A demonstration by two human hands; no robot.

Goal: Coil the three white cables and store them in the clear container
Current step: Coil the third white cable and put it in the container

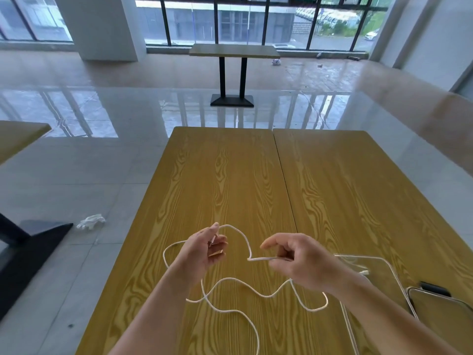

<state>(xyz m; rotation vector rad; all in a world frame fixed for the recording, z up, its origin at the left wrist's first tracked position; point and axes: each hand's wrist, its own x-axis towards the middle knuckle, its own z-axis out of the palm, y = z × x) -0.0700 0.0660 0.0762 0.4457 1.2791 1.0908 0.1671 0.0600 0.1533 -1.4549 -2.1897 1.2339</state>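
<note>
Glossy tile floor and tall windows surround the yellow wood-grain tabletop (230,175). At 4 o'clock on it sits the clear container (384,260), a cable end lying inside. Toward 6 o'clock the white cable (266,295) loops loosely across the wood. The left hand (202,249) grip pinches one end, the right hand (294,260) grip pinches a bend.
</note>
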